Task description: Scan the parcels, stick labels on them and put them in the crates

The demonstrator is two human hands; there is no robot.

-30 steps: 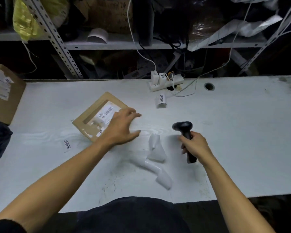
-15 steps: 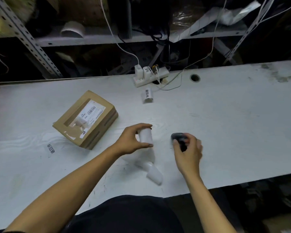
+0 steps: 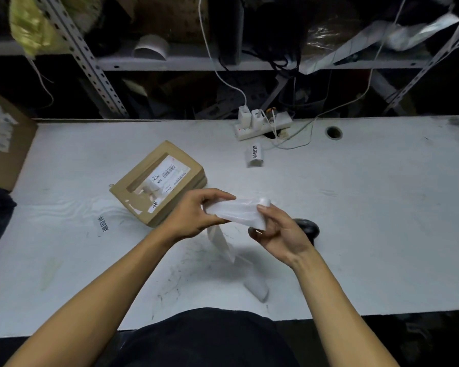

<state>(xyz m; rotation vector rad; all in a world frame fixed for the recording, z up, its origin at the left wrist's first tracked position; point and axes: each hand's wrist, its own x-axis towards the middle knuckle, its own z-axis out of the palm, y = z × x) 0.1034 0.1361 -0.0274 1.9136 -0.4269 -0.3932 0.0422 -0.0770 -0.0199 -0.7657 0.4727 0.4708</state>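
Head view: both hands, left (image 3: 194,217) and right (image 3: 281,233), pinch a white label strip (image 3: 237,213) above the counter (image 3: 382,221), beside the cardboard parcel (image 3: 158,182); barcode scanner (image 3: 306,229) lies behind the right hand.

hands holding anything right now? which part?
Both hold the white label strip: left hand pinches its left end, right hand pinches the right end with the thumb on top. The scanner lies on the table, unheld.
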